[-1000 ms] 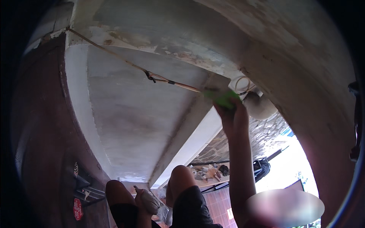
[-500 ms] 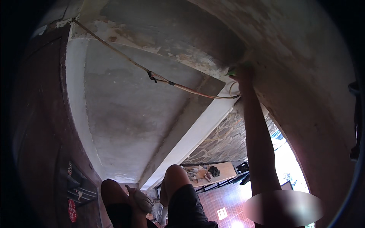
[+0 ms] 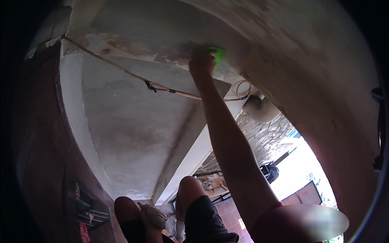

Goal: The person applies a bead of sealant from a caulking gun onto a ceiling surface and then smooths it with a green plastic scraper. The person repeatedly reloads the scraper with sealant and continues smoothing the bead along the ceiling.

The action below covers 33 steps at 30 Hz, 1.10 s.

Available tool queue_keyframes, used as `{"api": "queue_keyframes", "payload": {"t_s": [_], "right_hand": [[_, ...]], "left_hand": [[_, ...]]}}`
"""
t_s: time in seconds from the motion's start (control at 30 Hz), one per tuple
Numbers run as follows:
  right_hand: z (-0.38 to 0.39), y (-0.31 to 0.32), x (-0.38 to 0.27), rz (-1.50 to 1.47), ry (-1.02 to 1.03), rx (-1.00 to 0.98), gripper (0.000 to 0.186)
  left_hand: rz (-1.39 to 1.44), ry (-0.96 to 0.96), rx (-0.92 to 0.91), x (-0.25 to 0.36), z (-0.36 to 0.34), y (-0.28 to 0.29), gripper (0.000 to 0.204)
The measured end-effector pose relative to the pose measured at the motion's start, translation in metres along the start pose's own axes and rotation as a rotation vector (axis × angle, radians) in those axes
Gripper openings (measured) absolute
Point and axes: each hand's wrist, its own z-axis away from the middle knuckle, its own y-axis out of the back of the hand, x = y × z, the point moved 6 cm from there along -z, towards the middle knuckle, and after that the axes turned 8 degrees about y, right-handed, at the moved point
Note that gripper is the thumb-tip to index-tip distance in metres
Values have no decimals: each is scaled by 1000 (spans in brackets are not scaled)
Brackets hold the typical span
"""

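My right arm reaches up to the patchy grey plaster surface (image 3: 162, 26). My right hand (image 3: 201, 65) is closed on a flat green plastic scraper (image 3: 221, 58), which lies against or very close to the plaster at the top of the view. Low down, between my bent knees, my left hand (image 3: 146, 220) is at a rounded greyish bundle (image 3: 156, 216). Its fingers are mostly hidden, and what the bundle is cannot be made out.
A tied cable (image 3: 129, 73) stretches below the plaster edge to a coil (image 3: 244, 88) beside a round pale object (image 3: 262, 109). A dark wooden panel (image 3: 38, 121) stands at left. Far below are a cluttered bench (image 3: 212, 182), a stone wall (image 3: 265, 133) and a bright opening.
My right hand has moved left along the plaster with the scraper, which now shows more of its green face. The view has shifted slightly. My left hand stays between the knees.
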Motion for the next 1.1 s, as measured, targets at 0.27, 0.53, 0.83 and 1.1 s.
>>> {"api": "queue_keyframes", "payload": {"t_s": [0.27, 0.53, 0.83, 1.1], "right_hand": [[34, 46, 7, -648, -135, 48, 48], [125, 72, 106, -1322, -434, 310, 31], [45, 22, 84, -115, -192, 158, 78], [40, 0, 3, -204, -167, 34, 78]], "left_hand": [[11, 74, -58, -6, 5, -14, 25], [22, -13, 87, 0, -1, 7, 26], [-63, -59, 32, -1, -18, 23, 21], [10, -102, 62, -3, -26, 26, 23]]}}
